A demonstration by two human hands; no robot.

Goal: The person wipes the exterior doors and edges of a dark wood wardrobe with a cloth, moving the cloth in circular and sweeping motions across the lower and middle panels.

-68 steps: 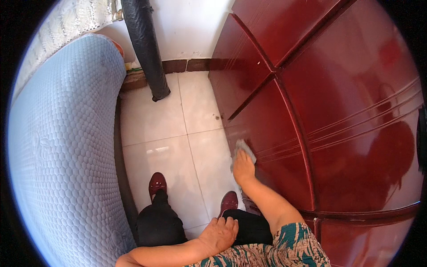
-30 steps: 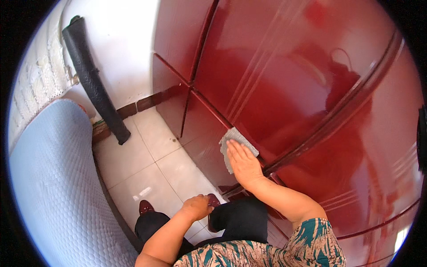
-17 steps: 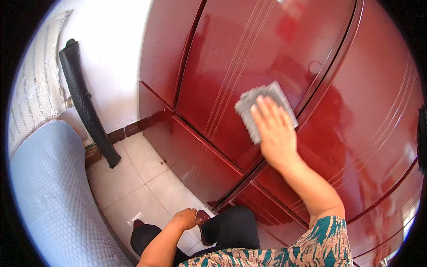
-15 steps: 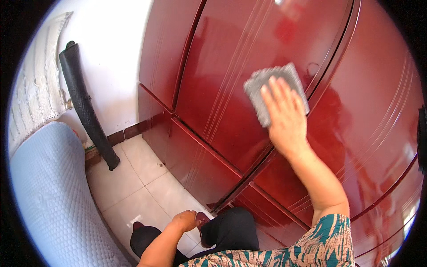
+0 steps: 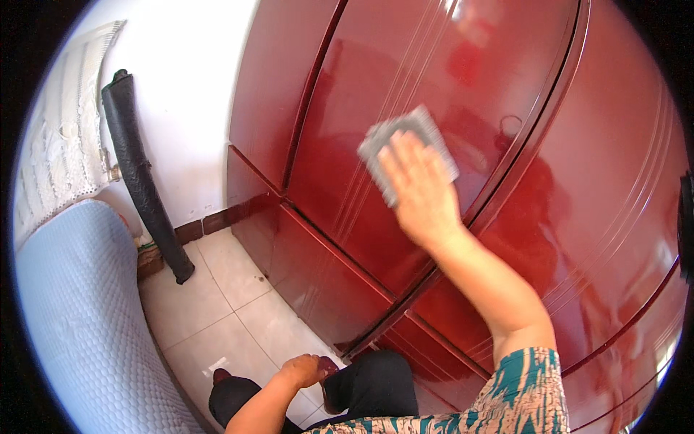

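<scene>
My right hand [image 5: 419, 188] presses a grey cleaning cloth [image 5: 442, 148] against the glossy dark red wardrobe door [image 5: 361, 65], its fingers laid over the cloth's middle. The fuzzy edges of the cloth stick out around the fingers, and the part beneath the palm is hidden. Low in front of me, my left hand [image 5: 302, 370] hovers near my knees, its fingers curled together, with no object showing in it. A round mark or keyhole [image 5: 510, 124] sits on the door to the right of the cloth.
On the left, a light blue quilted mattress or pad [image 5: 79, 311] curves along the floor. A long black wrapped roll [image 5: 141, 173] leans on the white wall beside a white lace cover [image 5: 61, 137]. Pale tiles [image 5: 217, 289] run up to the wardrobe's lower drawers [image 5: 325, 260].
My right hand and the cloth have slid left and slightly down across the wardrobe door. The left hand has barely shifted, and the view has tilted a little.
</scene>
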